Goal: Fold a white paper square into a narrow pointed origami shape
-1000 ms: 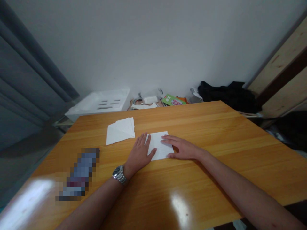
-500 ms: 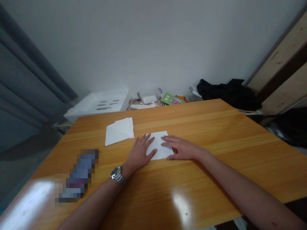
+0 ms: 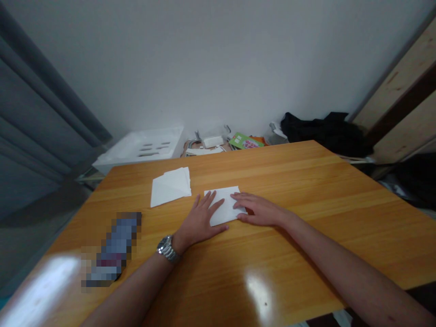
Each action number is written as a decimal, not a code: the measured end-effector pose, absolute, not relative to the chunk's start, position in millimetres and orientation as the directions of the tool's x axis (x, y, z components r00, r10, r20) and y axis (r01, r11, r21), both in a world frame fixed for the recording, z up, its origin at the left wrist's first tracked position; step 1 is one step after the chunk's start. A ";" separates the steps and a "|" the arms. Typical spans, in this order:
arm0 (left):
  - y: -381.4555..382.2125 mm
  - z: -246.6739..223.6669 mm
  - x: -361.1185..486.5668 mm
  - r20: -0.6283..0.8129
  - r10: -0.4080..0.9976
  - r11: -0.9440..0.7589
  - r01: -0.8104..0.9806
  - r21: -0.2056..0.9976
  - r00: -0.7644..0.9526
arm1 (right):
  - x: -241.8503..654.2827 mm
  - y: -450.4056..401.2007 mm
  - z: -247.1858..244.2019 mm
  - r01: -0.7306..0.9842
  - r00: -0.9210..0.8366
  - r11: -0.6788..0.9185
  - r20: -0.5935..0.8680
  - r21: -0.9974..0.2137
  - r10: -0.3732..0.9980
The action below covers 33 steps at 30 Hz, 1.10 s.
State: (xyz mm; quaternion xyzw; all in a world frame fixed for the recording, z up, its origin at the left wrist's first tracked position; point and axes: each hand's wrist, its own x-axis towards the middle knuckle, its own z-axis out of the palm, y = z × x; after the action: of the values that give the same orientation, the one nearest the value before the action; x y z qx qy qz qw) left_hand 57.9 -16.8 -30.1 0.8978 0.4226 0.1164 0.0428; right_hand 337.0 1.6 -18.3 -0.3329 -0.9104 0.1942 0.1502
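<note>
On the table [image 3: 306, 181], spread hands [image 3: 198, 221] [image 3: 260, 211] rest apart on squarish paper [image 3: 226, 211], far edge crosswise.

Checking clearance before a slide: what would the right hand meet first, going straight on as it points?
Moving on across the paper, the right hand would likely meet the left hand first, though their relative height is hard to judge.
</note>
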 end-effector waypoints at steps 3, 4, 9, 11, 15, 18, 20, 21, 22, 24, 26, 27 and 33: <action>-16.4 -30.0 58.4 0.184 0.776 -0.630 0.753 0.191 0.603 | 337.9 1.4 -17.8 0.545 -0.724 0.691 0.149 -0.475 0.673; -16.2 -29.9 58.6 0.188 0.781 -0.624 0.755 0.201 0.595 | 338.1 1.3 -17.9 0.544 -0.722 0.688 0.150 -0.480 0.675; -16.1 -27.4 59.8 0.203 0.800 -0.601 0.757 0.257 0.565 | 338.0 3.3 -21.8 0.548 -0.701 0.678 0.173 -0.490 0.692; -16.7 -25.1 60.2 0.205 0.803 -0.596 0.752 0.280 0.560 | 338.1 5.3 -25.2 0.544 -0.684 0.672 0.199 -0.502 0.702; -18.4 -20.2 61.0 0.200 0.809 -0.587 0.744 0.319 0.553 | 339.8 8.8 -31.1 0.522 -0.669 0.684 0.253 -0.510 0.699; -18.7 -17.8 60.8 0.208 0.810 -0.585 0.736 0.340 0.548 | 341.0 9.7 -32.9 0.525 -0.657 0.680 0.264 -0.512 0.706; -18.3 -17.1 60.2 0.215 0.806 -0.591 0.725 0.353 0.552 | 341.3 9.9 -33.2 0.529 -0.647 0.673 0.267 -0.517 0.714; -18.1 -17.1 59.8 0.219 0.804 -0.594 0.720 0.360 0.553 | 341.3 10.0 -33.3 0.533 -0.640 0.669 0.270 -0.519 0.719; -17.7 -17.4 59.4 0.223 0.802 -0.596 0.714 0.367 0.554 | 341.4 10.1 -33.2 0.535 -0.634 0.666 0.274 -0.519 0.723; -16.7 -19.0 58.8 0.235 0.801 -0.596 0.707 0.381 0.550 | 341.5 10.4 -32.8 0.541 -0.624 0.663 0.281 -0.518 0.729; -15.0 -22.1 58.6 0.257 0.810 -0.586 0.707 0.395 0.528 | 341.5 10.4 -31.6 0.548 -0.616 0.659 0.285 -0.515 0.735; -13.9 -23.9 58.7 0.270 0.814 -0.581 0.708 0.402 0.515 | 341.4 10.3 -30.8 0.555 -0.609 0.655 0.286 -0.513 0.740; -8.0 -30.5 59.7 0.340 0.809 -0.587 0.685 0.431 0.480 | 338.3 8.4 -24.4 0.568 -0.551 0.616 0.304 -0.546 0.778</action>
State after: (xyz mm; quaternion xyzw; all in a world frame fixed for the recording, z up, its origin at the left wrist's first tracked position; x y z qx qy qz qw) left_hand 59.7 -8.0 -30.5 0.8519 0.4383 0.2609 0.1190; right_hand 338.3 8.4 -24.4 -0.3919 -0.8583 0.1966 0.2668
